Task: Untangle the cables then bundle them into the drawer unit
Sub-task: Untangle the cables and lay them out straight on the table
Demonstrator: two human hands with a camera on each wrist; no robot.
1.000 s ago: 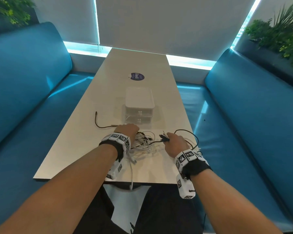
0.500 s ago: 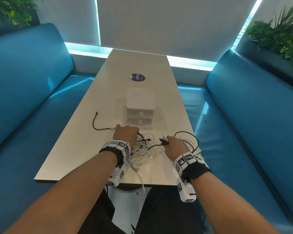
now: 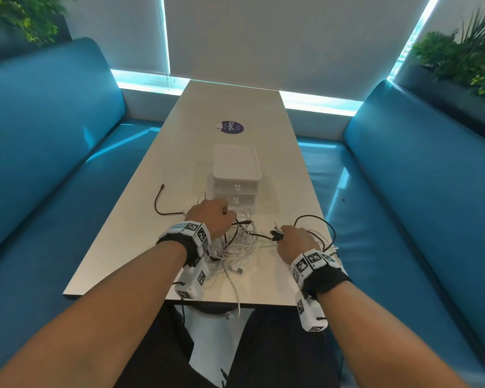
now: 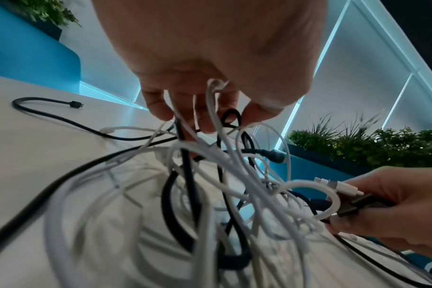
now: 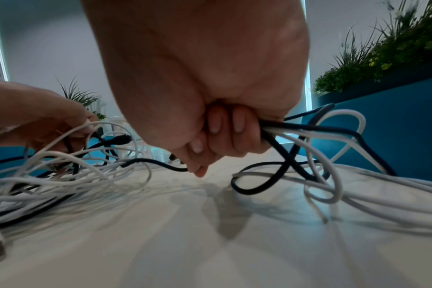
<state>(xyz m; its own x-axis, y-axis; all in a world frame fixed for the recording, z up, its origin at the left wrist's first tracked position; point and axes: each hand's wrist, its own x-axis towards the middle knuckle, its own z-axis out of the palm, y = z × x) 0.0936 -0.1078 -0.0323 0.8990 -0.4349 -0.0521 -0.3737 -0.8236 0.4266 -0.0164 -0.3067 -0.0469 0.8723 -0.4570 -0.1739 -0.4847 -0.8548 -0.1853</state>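
Observation:
A tangle of white and black cables [image 3: 235,245] lies on the white table [image 3: 118,247] near its front edge. My left hand [image 3: 212,217] sits over the tangle's far left side, and its fingers [image 4: 200,120] pinch several white and black strands. My right hand [image 3: 294,239] is fisted round a bunch of cable ends [image 3: 276,233], with black and white loops [image 5: 308,155] trailing out to the right. A small white drawer unit [image 3: 235,175] stands just beyond the tangle, both drawers closed. One black cable end [image 3: 160,200] trails left across the table.
Teal bench seats [image 3: 39,163] line both long sides of the table. A purple round sticker [image 3: 230,126] lies beyond the drawer unit. One white cable [image 3: 237,303] hangs over the table's front edge. Plants stand behind both benches.
Both hands have stayed on the cables. The left hand has lifted some strands slightly. The white cable end hanging over the front edge has shifted to the right.

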